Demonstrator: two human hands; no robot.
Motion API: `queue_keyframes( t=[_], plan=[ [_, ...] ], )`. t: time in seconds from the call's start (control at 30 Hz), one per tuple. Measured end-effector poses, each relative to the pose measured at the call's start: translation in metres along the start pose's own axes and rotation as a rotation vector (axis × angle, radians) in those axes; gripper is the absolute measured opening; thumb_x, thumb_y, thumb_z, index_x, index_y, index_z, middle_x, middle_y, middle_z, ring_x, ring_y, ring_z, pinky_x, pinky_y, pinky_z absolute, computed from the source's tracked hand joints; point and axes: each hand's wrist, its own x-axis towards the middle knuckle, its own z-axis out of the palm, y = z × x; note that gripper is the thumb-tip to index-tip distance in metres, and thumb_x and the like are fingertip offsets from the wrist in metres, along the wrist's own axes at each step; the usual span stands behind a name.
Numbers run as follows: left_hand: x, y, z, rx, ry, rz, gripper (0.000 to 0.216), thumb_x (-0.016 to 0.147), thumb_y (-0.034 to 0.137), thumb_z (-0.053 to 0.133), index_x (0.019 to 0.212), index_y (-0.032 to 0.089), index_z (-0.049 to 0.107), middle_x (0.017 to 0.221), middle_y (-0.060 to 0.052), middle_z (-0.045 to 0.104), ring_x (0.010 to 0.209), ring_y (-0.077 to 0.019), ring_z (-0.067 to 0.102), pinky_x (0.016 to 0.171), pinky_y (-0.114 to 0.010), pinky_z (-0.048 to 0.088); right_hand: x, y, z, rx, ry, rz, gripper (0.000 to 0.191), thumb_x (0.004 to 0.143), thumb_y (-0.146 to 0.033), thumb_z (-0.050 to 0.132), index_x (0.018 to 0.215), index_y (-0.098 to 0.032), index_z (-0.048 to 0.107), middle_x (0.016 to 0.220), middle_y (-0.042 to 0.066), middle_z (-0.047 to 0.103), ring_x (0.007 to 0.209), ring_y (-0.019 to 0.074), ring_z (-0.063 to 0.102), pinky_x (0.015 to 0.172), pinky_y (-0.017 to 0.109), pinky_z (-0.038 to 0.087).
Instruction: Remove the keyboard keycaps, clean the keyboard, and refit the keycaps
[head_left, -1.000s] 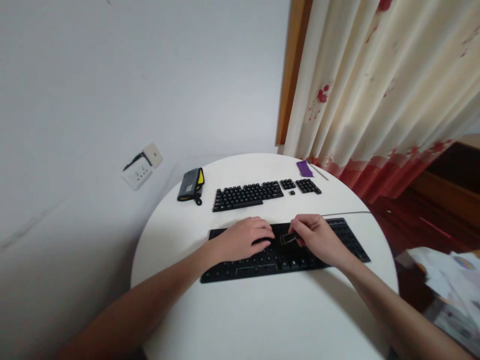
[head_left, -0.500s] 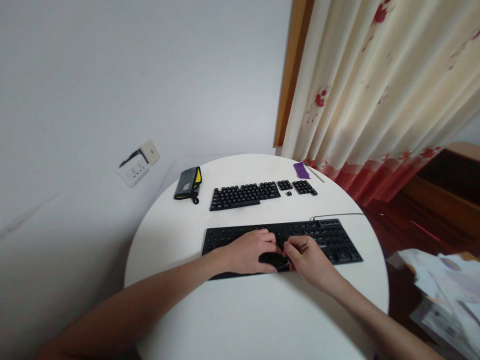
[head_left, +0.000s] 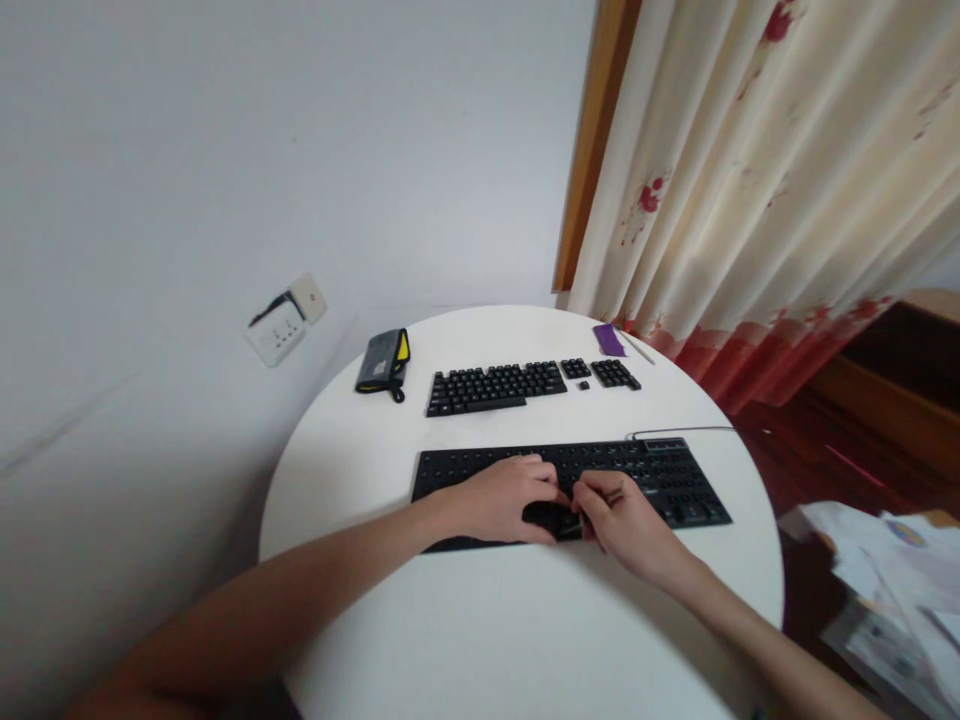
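Note:
A black keyboard base (head_left: 679, 480) with its keycaps off lies near the front of the white round table. My left hand (head_left: 514, 497) rests on its middle, palm down, thumb and fingers apart around a dark patch of the board. Close beside those fingertips, my right hand (head_left: 619, 515) is closed in a pinch on a thin stick-like tool (head_left: 615, 493). One end of the tool shows above the knuckles; its tip points down at the board. Its exact kind is too small to make out. Behind the board, black keycaps (head_left: 495, 388) are laid out in keyboard order.
A grey pouch with yellow lining (head_left: 382, 362) lies at the back left. At the back right are a purple cloth (head_left: 609, 340) and a slim pale stick (head_left: 637, 348). The keyboard's cable (head_left: 686, 430) runs off the right edge. Papers (head_left: 892, 570) lie beyond, lower right.
The whole view has shifted slightly, so table and objects appear a little further right. Both hands keep nearly the same place on the keyboard.

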Motion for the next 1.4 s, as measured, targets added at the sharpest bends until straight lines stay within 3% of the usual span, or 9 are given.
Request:
queue_keyframes(
  t=[0.13, 0.4, 0.57, 0.67, 0.77, 0.93, 1.07, 1.17, 1.4],
  plan=[
    [-0.001, 0.0, 0.0, -0.018, 0.004, 0.001, 0.042, 0.078, 0.045, 0.075, 0.111, 0.02, 0.068, 0.101, -0.006, 0.062, 0.091, -0.0204, 0.056, 0.083, -0.031, 0.045, -0.001, 0.01, -0.009, 0.208, -0.052, 0.037, 0.034, 0.088, -0.043, 0.047, 0.065, -0.019, 0.056, 0.049, -0.002, 0.054, 0.037, 0.0097, 0.043, 0.039, 0.023, 0.032],
    [0.0, 0.001, -0.003, -0.176, 0.067, -0.024, 0.044, 0.079, 0.044, 0.074, 0.114, 0.019, 0.067, 0.105, -0.008, 0.065, 0.098, -0.0219, 0.058, 0.089, -0.033, 0.045, 0.0, 0.006, -0.025, 0.335, -0.054, 0.024, 0.038, 0.088, -0.05, 0.053, 0.068, -0.017, 0.059, 0.052, -0.001, 0.059, 0.036, 0.0083, 0.045, 0.037, 0.02, 0.029],
    [0.0, 0.002, -0.011, -0.438, 0.255, -0.203, 0.042, 0.084, 0.039, 0.07, 0.12, 0.019, 0.064, 0.109, -0.008, 0.068, 0.096, -0.02, 0.061, 0.089, -0.034, 0.047, 0.018, -0.02, -0.031, 0.279, 0.014, -0.145, 0.036, 0.093, -0.044, 0.051, 0.071, -0.017, 0.06, 0.057, -0.001, 0.06, 0.041, 0.0079, 0.047, 0.041, 0.02, 0.033],
    [0.0, -0.003, -0.015, -0.632, 0.352, -0.33, 0.032, 0.088, 0.035, 0.064, 0.115, 0.017, 0.066, 0.11, -0.008, 0.069, 0.094, -0.0191, 0.063, 0.086, -0.033, 0.049, 0.036, -0.034, -0.03, 0.229, -0.004, -0.269, 0.037, 0.094, -0.041, 0.051, 0.067, -0.017, 0.058, 0.058, -0.002, 0.059, 0.044, 0.0077, 0.047, 0.045, 0.021, 0.035],
    [-0.002, -0.011, -0.018, -0.786, 0.449, -0.367, 0.028, 0.085, 0.032, 0.068, 0.108, 0.015, 0.067, 0.11, -0.009, 0.069, 0.099, -0.0201, 0.063, 0.091, -0.035, 0.049, 0.051, -0.041, -0.023, 0.208, -0.025, -0.323, 0.031, 0.093, -0.038, 0.054, 0.069, -0.018, 0.057, 0.059, -0.003, 0.058, 0.046, 0.0083, 0.047, 0.047, 0.022, 0.036],
    [-0.007, -0.02, -0.019, -0.971, 0.4, -0.375, 0.025, 0.079, 0.029, 0.074, 0.099, 0.014, 0.066, 0.097, -0.006, 0.069, 0.093, -0.0178, 0.063, 0.09, -0.036, 0.048, 0.052, -0.034, -0.006, 0.103, -0.002, -0.398, 0.022, 0.093, -0.032, 0.054, 0.075, -0.02, 0.058, 0.066, -0.004, 0.057, 0.061, 0.0108, 0.051, 0.062, 0.024, 0.041],
    [-0.004, -0.019, -0.015, -0.936, 0.351, -0.418, 0.024, 0.072, 0.025, 0.079, 0.089, 0.014, 0.066, 0.084, -0.002, 0.066, 0.08, -0.0151, 0.061, 0.079, -0.03, 0.048, 0.044, -0.025, 0.001, 0.048, 0.009, -0.399, 0.019, 0.093, -0.029, 0.054, 0.077, -0.02, 0.06, 0.072, -0.002, 0.059, 0.07, 0.0124, 0.054, 0.07, 0.025, 0.042],
    [-0.001, -0.015, -0.012, -0.839, 0.391, -0.461, 0.024, 0.072, 0.026, 0.079, 0.086, 0.014, 0.064, 0.079, 0.0, 0.064, 0.075, -0.0135, 0.058, 0.073, -0.028, 0.047, 0.044, -0.02, 0.004, 0.065, 0.051, -0.395, 0.019, 0.093, -0.03, 0.055, 0.079, -0.02, 0.063, 0.076, -0.001, 0.062, 0.073, 0.0136, 0.056, 0.072, 0.026, 0.043],
    [-0.001, -0.007, -0.011, -0.403, 0.48, -0.428, 0.018, 0.081, 0.03, 0.072, 0.09, 0.019, 0.063, 0.083, 0.001, 0.065, 0.075, -0.0133, 0.059, 0.071, -0.026, 0.048, 0.051, -0.009, 0.011, 0.222, 0.112, -0.318, 0.027, 0.092, -0.038, 0.055, 0.08, -0.018, 0.069, 0.077, 0.002, 0.07, 0.074, 0.0171, 0.062, 0.074, 0.029, 0.048]
  ],
)
